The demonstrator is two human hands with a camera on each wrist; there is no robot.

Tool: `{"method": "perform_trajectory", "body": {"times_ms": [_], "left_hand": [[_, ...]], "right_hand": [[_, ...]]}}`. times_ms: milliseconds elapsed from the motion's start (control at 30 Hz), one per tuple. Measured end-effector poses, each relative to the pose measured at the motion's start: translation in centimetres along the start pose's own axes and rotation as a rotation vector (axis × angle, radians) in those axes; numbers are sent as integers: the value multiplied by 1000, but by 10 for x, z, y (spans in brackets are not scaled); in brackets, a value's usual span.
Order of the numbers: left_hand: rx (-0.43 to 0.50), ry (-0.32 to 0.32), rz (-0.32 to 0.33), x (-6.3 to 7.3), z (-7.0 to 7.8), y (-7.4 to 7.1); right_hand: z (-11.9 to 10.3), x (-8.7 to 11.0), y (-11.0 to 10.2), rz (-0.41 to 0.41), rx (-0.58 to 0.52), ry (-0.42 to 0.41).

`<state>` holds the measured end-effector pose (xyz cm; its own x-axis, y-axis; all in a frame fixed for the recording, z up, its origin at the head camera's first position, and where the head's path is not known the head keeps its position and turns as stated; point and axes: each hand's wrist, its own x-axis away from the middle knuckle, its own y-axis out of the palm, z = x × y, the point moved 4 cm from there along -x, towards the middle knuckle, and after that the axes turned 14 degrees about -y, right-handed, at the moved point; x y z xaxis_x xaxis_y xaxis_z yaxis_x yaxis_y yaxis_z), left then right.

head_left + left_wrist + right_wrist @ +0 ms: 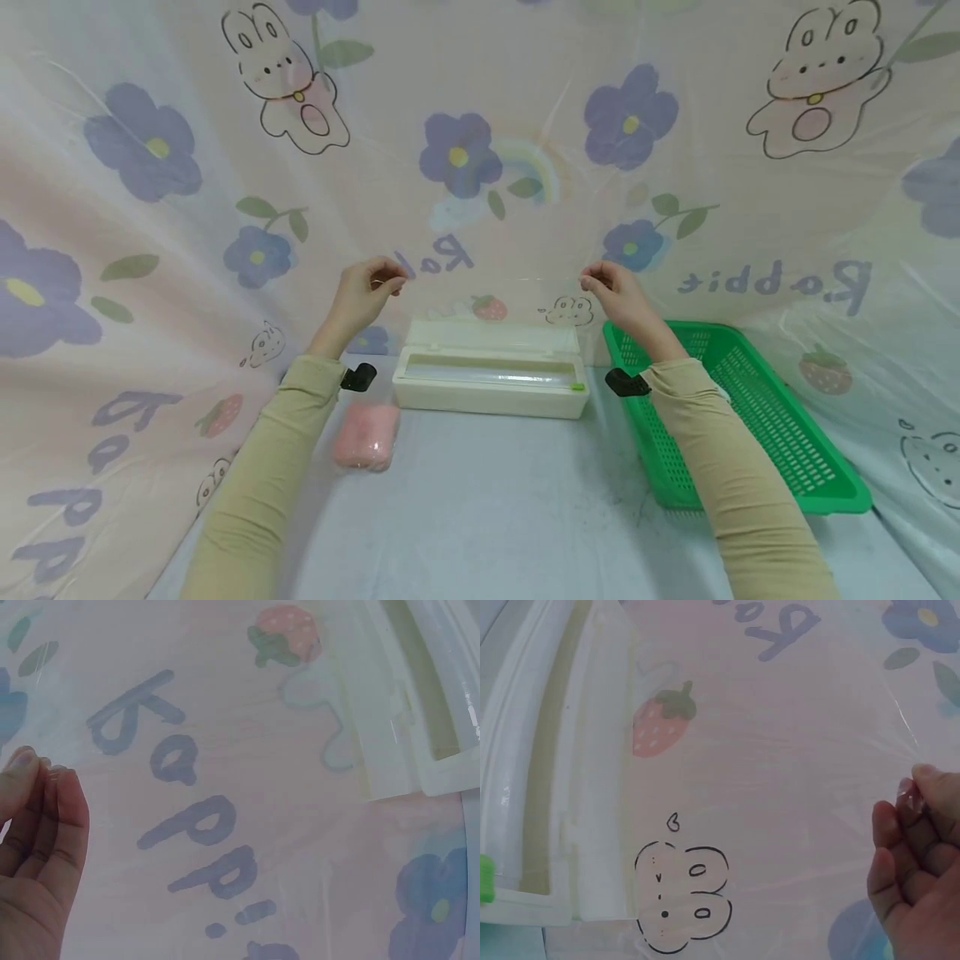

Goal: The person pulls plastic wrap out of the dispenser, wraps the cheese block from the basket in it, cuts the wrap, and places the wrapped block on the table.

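Observation:
Thumb and fingertips of my left hand (362, 293) pinch one corner of a sheet of clear cling film (910, 796). The other corner is pinched by my right hand (621, 298), where a bit of film shines at the fingertips in the right wrist view. Between the raised hands the sheet is stretched, nearly invisible, above and behind a white cling film dispenser (487, 402). The dispenser's lid (491, 336) stands up at the back, and a film roll (487, 377) lies inside. A green slider (577, 387) sits at its right front edge.
A pink wrapped block (367, 435) lies on the white table (480, 500), left of the dispenser. To the right stands a green plastic basket (843, 493), partly behind my right forearm. A printed curtain (540, 100) hangs behind and at the sides.

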<state>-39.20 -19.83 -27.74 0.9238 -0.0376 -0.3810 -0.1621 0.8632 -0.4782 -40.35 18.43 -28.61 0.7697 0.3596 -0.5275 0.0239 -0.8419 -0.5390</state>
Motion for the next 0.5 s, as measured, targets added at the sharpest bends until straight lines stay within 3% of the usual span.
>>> {"method": "perform_trajectory", "body": {"times_ms": [500], "left_hand": [[1, 2, 53, -13, 16, -10]], "right_hand": [[-12, -10, -13, 53, 24, -11]]}}
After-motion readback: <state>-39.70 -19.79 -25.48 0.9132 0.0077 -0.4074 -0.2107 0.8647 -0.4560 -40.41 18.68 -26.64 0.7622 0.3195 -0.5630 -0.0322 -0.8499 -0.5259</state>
